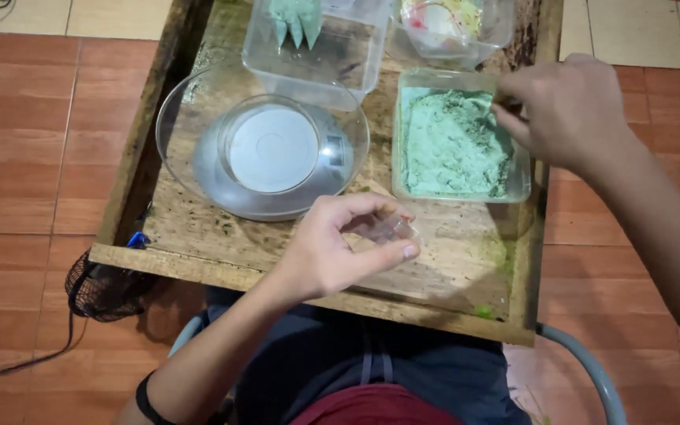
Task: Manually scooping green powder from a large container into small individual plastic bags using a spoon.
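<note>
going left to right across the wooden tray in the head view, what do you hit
black mesh bag → glass bowl on the scale → left hand pinching a small clear plastic piece → clear container of green powder → right hand at that container's far right edge

There is one wooden table [222, 256]. On it sits one big clear glass bowl [190, 102], and inside that bowl there is one small round scale [271, 149]. There are three clear plastic boxes: one box of green powder [450, 145], one box with green pointed shapes [332, 47] and one box with a red and yellow thing [454, 27]. Two hands show, the left hand [332, 248] and the right hand [572, 110]. There is one tiny clear cup [387, 230] in the left hand. One black net bag [100, 291] hangs at the table's edge, and one small blue thing [137, 240] lies near that corner.
</note>
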